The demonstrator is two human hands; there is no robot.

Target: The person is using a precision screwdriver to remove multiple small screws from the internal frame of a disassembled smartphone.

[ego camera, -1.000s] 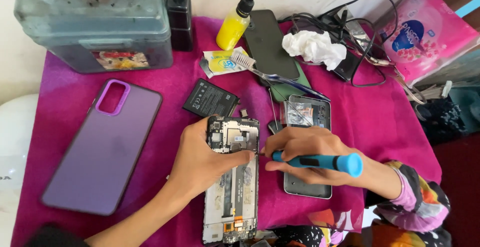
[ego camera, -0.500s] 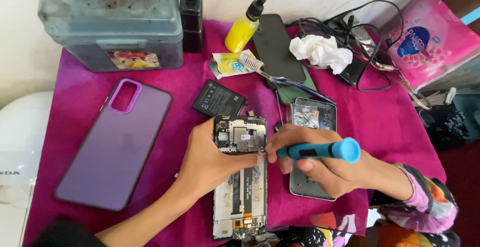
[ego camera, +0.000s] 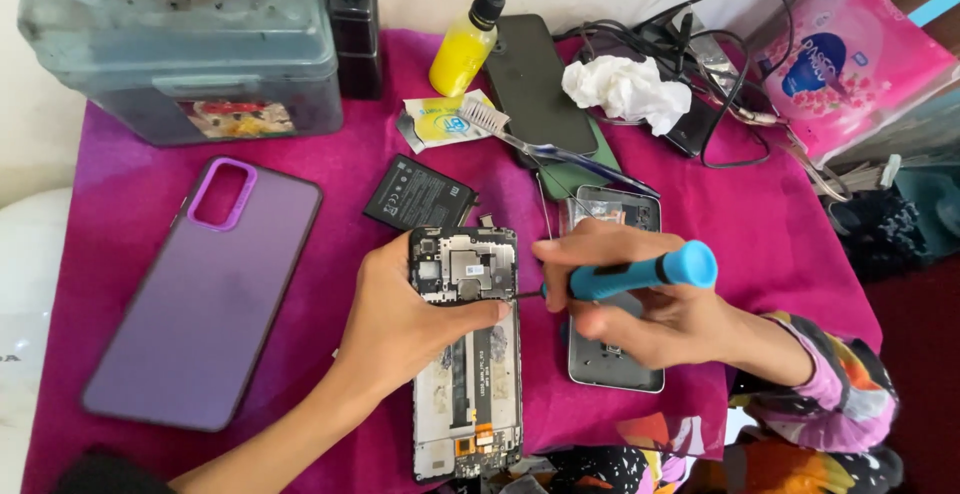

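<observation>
An opened phone body lies face down on the magenta cloth, its circuit board and metal shields showing at the top. My left hand presses on it from the left, thumb across its middle. My right hand grips a blue-handled screwdriver lying almost level, its tip at the phone's right edge just under the top board. Beneath my right hand lies a grey inner phone frame.
A purple phone back cover lies at the left, a black battery above the phone. Behind stand a grey plastic box, a dark bottle, a yellow bottle, a toothbrush, a dark phone, crumpled tissue, cables and a pink tissue pack.
The view has shifted slightly, so the objects sit lower in frame. Both hands stay on the opened phone, and the screwdriver tip remains at its right edge.
</observation>
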